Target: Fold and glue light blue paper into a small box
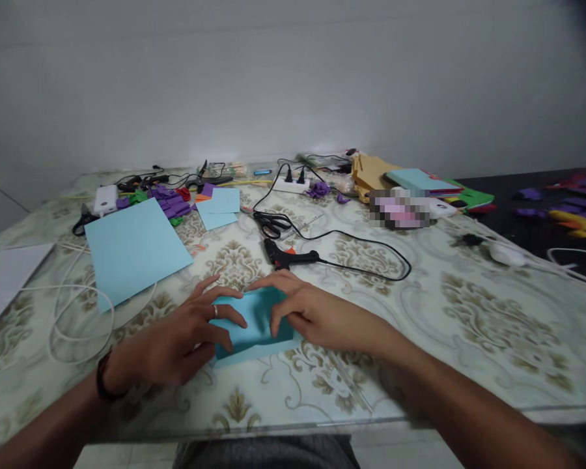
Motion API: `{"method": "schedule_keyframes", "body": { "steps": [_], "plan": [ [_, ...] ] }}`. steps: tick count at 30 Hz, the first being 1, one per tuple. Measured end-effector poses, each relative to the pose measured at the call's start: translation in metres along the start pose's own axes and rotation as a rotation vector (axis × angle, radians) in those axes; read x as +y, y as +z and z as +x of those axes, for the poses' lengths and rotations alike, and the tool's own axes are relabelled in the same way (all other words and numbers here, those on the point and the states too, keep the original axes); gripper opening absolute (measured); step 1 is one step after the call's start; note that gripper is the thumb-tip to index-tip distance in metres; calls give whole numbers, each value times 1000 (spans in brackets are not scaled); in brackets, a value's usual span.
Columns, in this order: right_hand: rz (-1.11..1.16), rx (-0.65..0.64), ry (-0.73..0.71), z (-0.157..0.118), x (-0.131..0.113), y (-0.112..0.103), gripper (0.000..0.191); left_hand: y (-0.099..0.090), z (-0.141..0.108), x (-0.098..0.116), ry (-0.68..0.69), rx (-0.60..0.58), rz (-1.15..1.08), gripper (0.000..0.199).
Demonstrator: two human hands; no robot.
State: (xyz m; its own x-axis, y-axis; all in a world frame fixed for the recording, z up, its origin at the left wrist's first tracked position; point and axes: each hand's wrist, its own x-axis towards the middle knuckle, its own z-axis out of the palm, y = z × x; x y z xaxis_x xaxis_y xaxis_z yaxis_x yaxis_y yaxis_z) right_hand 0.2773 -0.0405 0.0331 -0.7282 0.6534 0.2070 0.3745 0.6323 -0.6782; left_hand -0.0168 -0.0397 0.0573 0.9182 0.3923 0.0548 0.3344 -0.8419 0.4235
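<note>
A small light blue sheet of paper (256,326) lies on the table in front of me, its edges folded up so that it looks like a shallow tray. My left hand (190,339), with a ring on one finger, rests spread on its left end, fingertips touching the paper. Bent fingers of my right hand (312,309) grip the right end, one finger reaching inside the fold and others along the far edge. Just beyond the paper lies a black hot glue gun (293,255) on its cord. Black-handled scissors (272,225) are behind it.
A large blue sheet (137,251) lies left, beside a looped white cable (81,285). Smaller blue pieces (219,208), purple paper strips (170,202) and a power strip (287,185) are at the back. Stacked coloured paper (422,180) stands back right. The table's front edge (293,430) is near me.
</note>
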Motion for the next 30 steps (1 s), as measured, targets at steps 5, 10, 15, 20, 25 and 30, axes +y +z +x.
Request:
{"method": "schedule_keyframes", "body": {
  "steps": [5, 10, 15, 20, 25, 30],
  "plan": [
    [-15, 27, 59, -1, -5, -2, 29, 0, 2, 2, -69, 52, 8, 15],
    [21, 60, 99, 0, -7, -8, 21, 5, 6, 0, -4, 165, 86, 24],
    [43, -19, 150, -2, -3, -13, 90, 6, 5, -1, 0, 216, 96, 69],
    [21, -109, 174, -4, -1, -17, 111, 13, -1, -2, -176, 130, 134, 98],
    [0, -145, 196, -5, -1, -19, 112, 18, -1, -3, -271, 114, 166, 107],
    [-19, -98, 233, -3, 2, -8, 103, 17, 3, -5, -312, 143, 136, 99]
  ]
}}
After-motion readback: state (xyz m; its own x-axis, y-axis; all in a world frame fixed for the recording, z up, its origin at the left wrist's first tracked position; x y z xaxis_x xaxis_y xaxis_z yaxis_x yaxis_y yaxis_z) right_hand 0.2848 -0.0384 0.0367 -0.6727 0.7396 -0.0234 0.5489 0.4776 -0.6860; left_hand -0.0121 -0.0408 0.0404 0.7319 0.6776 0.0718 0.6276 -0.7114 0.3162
